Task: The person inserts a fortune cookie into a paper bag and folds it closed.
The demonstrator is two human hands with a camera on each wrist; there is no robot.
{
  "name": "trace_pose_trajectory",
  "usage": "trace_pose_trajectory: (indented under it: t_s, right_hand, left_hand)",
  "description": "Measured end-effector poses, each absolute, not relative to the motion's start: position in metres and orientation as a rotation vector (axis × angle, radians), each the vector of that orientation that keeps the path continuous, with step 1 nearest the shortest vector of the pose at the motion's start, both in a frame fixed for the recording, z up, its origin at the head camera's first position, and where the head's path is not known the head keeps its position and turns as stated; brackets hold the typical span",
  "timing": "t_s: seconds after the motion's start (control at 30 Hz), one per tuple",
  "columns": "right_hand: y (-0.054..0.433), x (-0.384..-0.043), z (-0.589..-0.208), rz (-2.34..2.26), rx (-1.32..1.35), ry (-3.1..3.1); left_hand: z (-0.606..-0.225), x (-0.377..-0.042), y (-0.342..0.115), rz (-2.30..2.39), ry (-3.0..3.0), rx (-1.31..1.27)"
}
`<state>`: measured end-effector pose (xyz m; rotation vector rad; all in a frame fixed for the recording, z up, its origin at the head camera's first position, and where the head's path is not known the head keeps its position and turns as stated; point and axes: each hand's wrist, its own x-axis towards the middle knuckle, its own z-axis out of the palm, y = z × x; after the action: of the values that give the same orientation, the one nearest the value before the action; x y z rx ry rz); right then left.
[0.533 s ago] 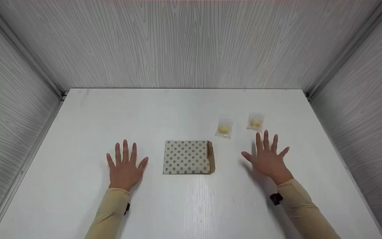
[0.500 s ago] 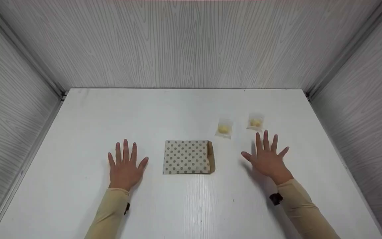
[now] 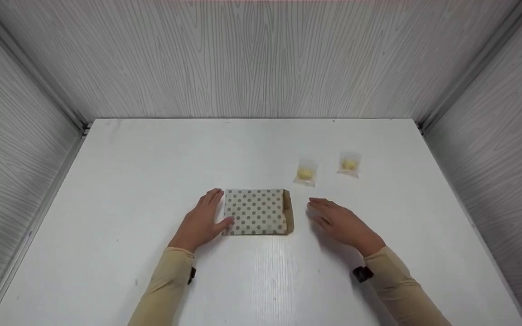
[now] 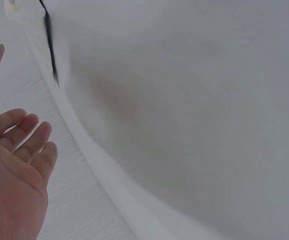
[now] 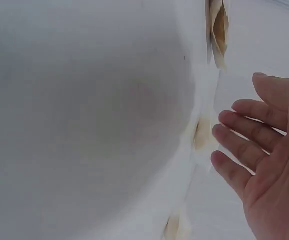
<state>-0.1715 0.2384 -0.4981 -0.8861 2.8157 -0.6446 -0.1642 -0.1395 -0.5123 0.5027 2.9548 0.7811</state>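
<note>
A flat paper bag [image 3: 256,213], pale with grey dots, lies on the table with its brown open mouth facing right. My left hand [image 3: 200,224] is at the bag's left edge, its thumb overlapping the lower left corner in the head view. To the right of the mouth, with a gap between, my right hand [image 3: 345,226] holds nothing, fingers loosely extended. Two small clear packets with yellow contents lie beyond that hand: a nearer packet [image 3: 305,174] and a farther packet [image 3: 349,165]. The right wrist view catches the brown bag mouth [image 5: 218,32] past the thumb.
The white table [image 3: 152,149] runs back to a grey wood-grain panel [image 3: 252,59]. Similar panels close off the left and right sides. Both forearms wear beige sleeves [image 3: 161,280], with a dark device [image 3: 363,273] at the right wrist.
Both hands have moved inward from flat, spread poses on the table. The left now reaches the bag's left edge; the right has turned and come nearer the mouth. Bag and packets stay put.
</note>
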Motion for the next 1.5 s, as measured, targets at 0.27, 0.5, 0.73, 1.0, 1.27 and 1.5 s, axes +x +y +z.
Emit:
trace_pose_trajectory:
  t_s: [0.27, 0.5, 0.73, 1.0, 1.27, 1.5]
  right_hand:
    - [0.213, -0.171, -0.506, -0.579, -1.261, 2.84]
    - [0.205, -0.172, -0.507, -0.465, -1.232, 2.774]
    - [0.206, -0.175, -0.509, -0.384, -1.167, 2.712]
    - [0.203, -0.177, -0.506, -0.318, -1.134, 2.686]
    - [0.201, -0.177, -0.507, -0.294, -1.096, 2.657]
    - [0.203, -0.175, -0.506, -0.287, -1.076, 2.647]
  left_hand:
    - [-0.514, -0.182, -0.087, 0.763, 2.831, 0.697]
    - [-0.512, -0.192, -0.067, 0.611, 2.771, 0.725]
    - [-0.516, -0.197, -0.057, 0.506, 2.746, 0.735]
    - [-0.518, -0.205, -0.053, 0.349, 2.796, 0.82]
    - [-0.52, -0.205, -0.052, 0.359, 2.756, 0.887]
    - [-0.519, -0.208, -0.055, 0.442, 2.833, 0.945]
